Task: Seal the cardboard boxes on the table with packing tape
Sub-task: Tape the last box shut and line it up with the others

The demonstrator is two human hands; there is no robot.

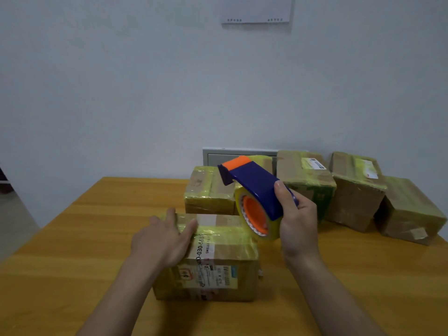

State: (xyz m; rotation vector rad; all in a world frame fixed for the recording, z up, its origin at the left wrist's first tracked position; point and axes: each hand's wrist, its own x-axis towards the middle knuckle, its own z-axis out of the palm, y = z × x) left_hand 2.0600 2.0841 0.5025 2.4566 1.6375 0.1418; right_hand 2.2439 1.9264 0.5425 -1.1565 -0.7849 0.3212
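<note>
The wooden worktop (pixel 72 238) carries everything. The left hand (pixel 164 241) lies on the top left edge of the nearest box (pixel 223 263), its grip wide, with straight fingers pressing on the cardboard and curling round nothing. This box sits at the middle front of the worktop. It is brown cardboard with printed white labels on its top and front face. Bands of glossy yellowish tape cross its top and run down its sides.

Just behind it stands a smaller box (pixel 208 192), also wrapped in yellowish tape.

Above the nearest box's far right corner, the right hand (pixel 298 221) holds a tape dispenser (pixel 257 190) clear of the worktop. Its grip is closed round the blue handle. The dispenser has an orange tip pointing up and left, and its tape roll (pixel 271 235) has an orange core.

Further right, three larger taped boxes stand in a row along the back edge: the first (pixel 305 175), the second (pixel 354 190) and the last (pixel 409 209).
</note>
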